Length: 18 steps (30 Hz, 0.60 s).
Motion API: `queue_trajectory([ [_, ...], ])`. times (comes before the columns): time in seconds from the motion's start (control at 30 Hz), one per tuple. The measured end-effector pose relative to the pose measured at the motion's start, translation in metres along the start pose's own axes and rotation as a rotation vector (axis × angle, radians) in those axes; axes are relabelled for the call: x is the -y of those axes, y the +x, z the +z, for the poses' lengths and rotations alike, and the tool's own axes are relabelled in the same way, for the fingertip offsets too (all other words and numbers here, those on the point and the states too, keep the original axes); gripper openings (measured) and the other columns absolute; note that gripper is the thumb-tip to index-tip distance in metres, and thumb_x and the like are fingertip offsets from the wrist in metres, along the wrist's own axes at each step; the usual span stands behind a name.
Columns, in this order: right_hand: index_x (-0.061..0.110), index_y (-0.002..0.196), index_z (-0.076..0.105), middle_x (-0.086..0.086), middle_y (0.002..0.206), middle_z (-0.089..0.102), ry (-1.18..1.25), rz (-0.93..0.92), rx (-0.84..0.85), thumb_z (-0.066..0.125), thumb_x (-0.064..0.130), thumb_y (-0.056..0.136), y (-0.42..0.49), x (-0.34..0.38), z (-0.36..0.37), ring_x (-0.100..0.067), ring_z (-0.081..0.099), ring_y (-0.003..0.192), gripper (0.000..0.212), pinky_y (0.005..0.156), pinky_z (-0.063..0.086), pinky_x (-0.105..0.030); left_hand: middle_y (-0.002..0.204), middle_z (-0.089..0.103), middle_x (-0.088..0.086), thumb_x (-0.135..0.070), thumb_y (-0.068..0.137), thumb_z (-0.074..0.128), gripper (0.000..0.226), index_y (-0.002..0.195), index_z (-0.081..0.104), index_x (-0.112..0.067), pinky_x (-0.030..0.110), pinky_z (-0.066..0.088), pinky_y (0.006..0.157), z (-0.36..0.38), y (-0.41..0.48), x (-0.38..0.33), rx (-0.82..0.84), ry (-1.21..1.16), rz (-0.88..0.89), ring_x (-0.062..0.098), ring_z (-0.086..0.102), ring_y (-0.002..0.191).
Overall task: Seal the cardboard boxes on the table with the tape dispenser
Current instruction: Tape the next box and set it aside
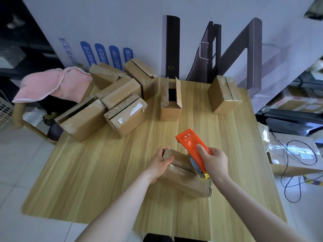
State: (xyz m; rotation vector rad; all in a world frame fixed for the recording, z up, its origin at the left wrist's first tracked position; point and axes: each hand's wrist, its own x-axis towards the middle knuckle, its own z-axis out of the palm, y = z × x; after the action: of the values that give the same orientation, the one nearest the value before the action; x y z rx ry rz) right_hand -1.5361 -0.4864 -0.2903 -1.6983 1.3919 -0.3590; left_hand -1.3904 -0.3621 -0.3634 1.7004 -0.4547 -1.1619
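A brown cardboard box (183,179) lies near the front middle of the wooden table (104,172). My left hand (161,163) grips its far left end, fingers curled over the edge. My right hand (215,159) holds an orange tape dispenser (191,145). The dispenser's roller end presses on the box's top near its right end, and its orange blade end points away from me. Part of the box top is hidden under the dispenser and my hands.
Several cardboard boxes (111,100) are piled at the table's back left. One box (171,100) stands with its flaps up at the back middle, another (223,95) at the back right. A pink cloth (50,82) lies over a chair to the left. More boxes and a black cable (293,159) lie on the floor to the right.
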Motion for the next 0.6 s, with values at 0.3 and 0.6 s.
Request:
queue_trajectory([
  [0.3,0.009,0.059,0.064,-0.003,0.046,0.06,0.223,-0.09,0.14,0.067,0.041,0.088,-0.013,0.003,-0.022,-0.015,0.055,0.037,0.044,0.037,0.04,-0.022,0.109,0.056,0.009,-0.034,0.078,0.077,0.045,0.105,0.048,-0.012,0.037,0.047,0.089,-0.01,-0.052,0.043,-0.559,0.025,-0.133,0.025,0.056,0.099],
  [0.6,0.007,0.071,0.07,-0.021,0.054,0.062,0.365,-0.223,0.337,0.07,0.029,0.088,-0.041,0.037,-0.044,-0.033,0.058,0.041,0.028,0.037,0.052,-0.039,0.101,0.069,-0.01,-0.025,0.089,0.066,0.01,0.099,0.066,-0.026,0.017,0.045,0.079,-0.029,-0.079,-0.047,-0.461,-0.03,0.159,0.007,0.064,0.096],
])
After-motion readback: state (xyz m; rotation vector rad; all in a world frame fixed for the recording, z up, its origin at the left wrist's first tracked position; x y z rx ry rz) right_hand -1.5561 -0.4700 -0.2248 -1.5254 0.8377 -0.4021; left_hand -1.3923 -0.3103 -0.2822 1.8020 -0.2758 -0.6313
